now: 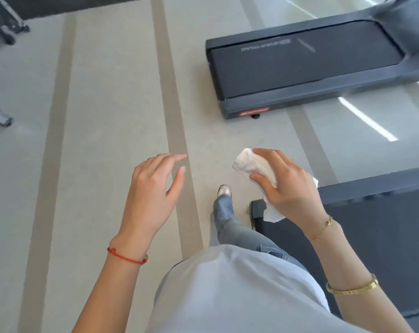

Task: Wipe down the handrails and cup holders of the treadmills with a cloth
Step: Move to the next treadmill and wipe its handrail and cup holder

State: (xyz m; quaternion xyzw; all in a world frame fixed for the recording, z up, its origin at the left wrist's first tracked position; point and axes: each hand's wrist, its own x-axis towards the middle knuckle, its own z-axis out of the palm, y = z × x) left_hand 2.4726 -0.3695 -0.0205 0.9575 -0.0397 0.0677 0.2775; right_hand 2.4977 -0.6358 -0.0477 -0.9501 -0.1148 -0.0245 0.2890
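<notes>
The right hand (291, 188) is closed around a crumpled white cloth (250, 168), with the thumb below and the fingers (271, 156) over the top; one bunched end comes out past the fingertips and a loose corner hangs down under the palm. The left hand (153, 188) is open and holds nothing, its fingers spread and a little curved above the pale striped floor (95, 140). The cloth seems light and soft, so it should fold easily around a rail, and it is better to hold it in the middle with the whole palm so that no end drags. A dark grey treadmill with a black belt (304, 61) stands well apart ahead, and a second dark treadmill deck (383, 236) lies just beside the right leg. No handrail or cup holder is in view.
</notes>
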